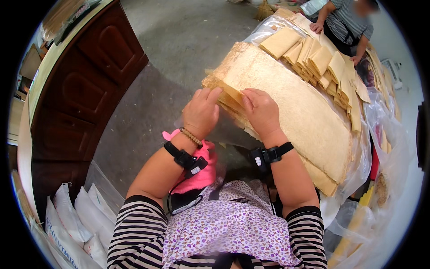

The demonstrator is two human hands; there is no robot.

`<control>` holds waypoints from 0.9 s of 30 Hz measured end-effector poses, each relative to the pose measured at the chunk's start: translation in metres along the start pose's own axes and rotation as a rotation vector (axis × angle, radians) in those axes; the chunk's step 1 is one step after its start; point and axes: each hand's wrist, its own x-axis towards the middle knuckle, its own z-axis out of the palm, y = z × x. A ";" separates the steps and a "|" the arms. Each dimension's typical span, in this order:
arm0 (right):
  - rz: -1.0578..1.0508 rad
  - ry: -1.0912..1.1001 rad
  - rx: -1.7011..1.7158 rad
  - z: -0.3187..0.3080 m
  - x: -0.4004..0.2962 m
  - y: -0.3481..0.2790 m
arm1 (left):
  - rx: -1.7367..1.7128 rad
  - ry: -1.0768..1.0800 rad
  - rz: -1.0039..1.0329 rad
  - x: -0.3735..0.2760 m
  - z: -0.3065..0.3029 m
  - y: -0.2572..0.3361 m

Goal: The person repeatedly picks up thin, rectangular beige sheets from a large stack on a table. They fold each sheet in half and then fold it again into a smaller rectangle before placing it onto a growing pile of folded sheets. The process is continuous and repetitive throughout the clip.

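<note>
A large stack of thin, yellowish sheets with rough edges lies before me, its left end closest to my hands. My left hand pinches a lifted sheet edge at the stack's left end. A short way to the right, my right hand grips the same edge between thumb and fingers. The strip between my hands is tilted up and looks slightly see-through. My fingertips partly hide where each hand meets it.
Several folded sheets lie in a row beyond the stack, over clear plastic sheeting. Another person stands at the far side, one hand on sheets. A dark wooden cabinet and white sacks stand at left.
</note>
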 end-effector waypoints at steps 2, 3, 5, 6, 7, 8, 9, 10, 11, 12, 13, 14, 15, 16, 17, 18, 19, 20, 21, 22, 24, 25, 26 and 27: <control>0.005 0.006 -0.068 0.002 0.001 -0.002 | 0.049 0.031 0.031 0.001 0.001 0.001; -0.015 0.004 -0.120 0.003 0.002 -0.004 | 0.093 0.065 0.077 0.002 0.001 0.001; -0.054 0.001 -0.226 0.004 0.004 -0.011 | 0.113 0.113 0.208 0.004 0.003 0.005; -0.037 0.026 -0.220 0.006 0.003 -0.010 | 0.092 0.131 0.294 0.006 0.005 0.009; -0.021 0.050 -0.215 0.010 0.002 -0.007 | 0.071 0.148 0.379 0.008 0.007 0.012; -0.004 0.075 -0.211 0.012 0.001 -0.006 | 0.086 0.102 0.377 0.008 0.009 0.012; 0.061 0.081 -0.164 0.010 0.002 -0.006 | 0.101 0.056 0.373 0.007 0.014 0.012; 0.126 0.086 -0.118 0.006 0.003 -0.006 | 0.115 0.009 0.370 0.006 0.017 0.013; 0.192 0.092 -0.072 0.003 0.004 -0.006 | 0.109 -0.008 0.359 0.006 0.017 0.012; 0.277 0.069 -0.027 -0.001 0.006 -0.004 | 0.104 -0.025 0.351 0.007 0.016 0.012; 0.363 0.046 0.017 -0.004 0.009 -0.002 | 0.099 -0.041 0.343 0.009 0.014 0.013; 0.448 0.022 0.063 -0.007 0.011 -0.001 | 0.077 -0.025 0.353 0.012 0.012 0.016; 0.432 0.022 0.069 -0.007 0.011 0.001 | 0.053 -0.009 0.363 0.017 0.005 0.023; 0.415 0.020 0.076 -0.007 0.010 0.005 | 0.030 0.007 0.373 0.020 0.002 0.029; 0.399 0.019 0.083 -0.006 0.010 0.007 | 0.004 -0.058 0.380 0.026 0.006 0.033; 0.381 0.041 0.093 -0.007 0.009 0.008 | -0.021 -0.125 0.386 0.036 0.012 0.036; 0.358 0.063 0.105 -0.008 0.010 0.008 | -0.042 -0.189 0.391 0.047 0.016 0.039; 0.336 0.085 0.118 -0.009 0.012 0.007 | 0.006 -0.246 0.356 0.052 0.023 0.039; 0.369 0.121 0.154 -0.012 0.013 0.007 | 0.057 -0.301 0.324 0.057 0.036 0.035; 0.404 0.155 0.189 -0.016 0.013 0.007 | 0.106 -0.356 0.291 0.062 0.043 0.035; 0.433 0.227 0.212 -0.025 0.016 0.013 | 0.143 -0.377 0.259 0.069 0.052 0.035; 0.427 0.264 0.199 -0.030 0.018 0.020 | 0.159 -0.389 0.244 0.072 0.054 0.038; 0.422 0.303 0.186 -0.036 0.019 0.026 | 0.149 -0.365 0.238 0.076 0.057 0.041; 0.423 0.336 0.216 -0.042 0.020 0.029 | 0.138 -0.336 0.229 0.080 0.058 0.044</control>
